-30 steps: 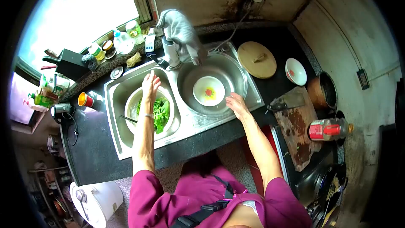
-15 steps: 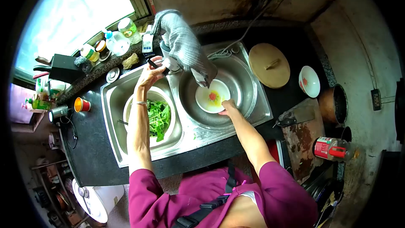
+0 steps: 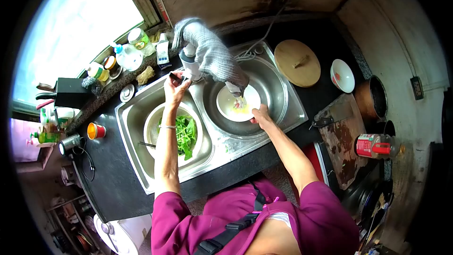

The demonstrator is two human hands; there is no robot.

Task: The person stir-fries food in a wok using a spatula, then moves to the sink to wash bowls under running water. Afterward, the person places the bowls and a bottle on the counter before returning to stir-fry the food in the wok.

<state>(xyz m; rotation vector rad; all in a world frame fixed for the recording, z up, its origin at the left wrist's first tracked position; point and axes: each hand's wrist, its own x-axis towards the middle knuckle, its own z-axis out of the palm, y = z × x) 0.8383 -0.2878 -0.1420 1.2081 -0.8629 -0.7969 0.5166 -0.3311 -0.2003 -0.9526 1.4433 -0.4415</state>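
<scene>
My right hand (image 3: 261, 116) grips the near right rim of a white bowl (image 3: 227, 109), tilted in the right basin under the spout. Yellowish liquid and a red pattern show inside, and a stream of water seems to fall into it. My left hand (image 3: 175, 89) closes its fingers on the black lever of the white faucet (image 3: 191, 69). A grey cloth (image 3: 214, 56) is draped over the faucet's neck and hides most of it. A large metal basin (image 3: 277, 98) sits around the bowl. Left of it, green leaves (image 3: 187, 138) lie in a white colander (image 3: 198, 130), partly behind my left forearm.
On the right stand a wooden lid (image 3: 297, 63), a second bowl (image 3: 342, 76), a cleaver (image 3: 335, 113) on a worn cutting board (image 3: 347, 153), and a red-labelled bottle (image 3: 374, 146). Jars and a knife block (image 3: 73, 93) line the window side. An orange cup (image 3: 96, 131) stands left.
Water now appears to run from the spout into the bowl. My left hand has shifted slightly on the faucet lever. The bowl sits closer beneath the spout, and the camera view has turned a little.
</scene>
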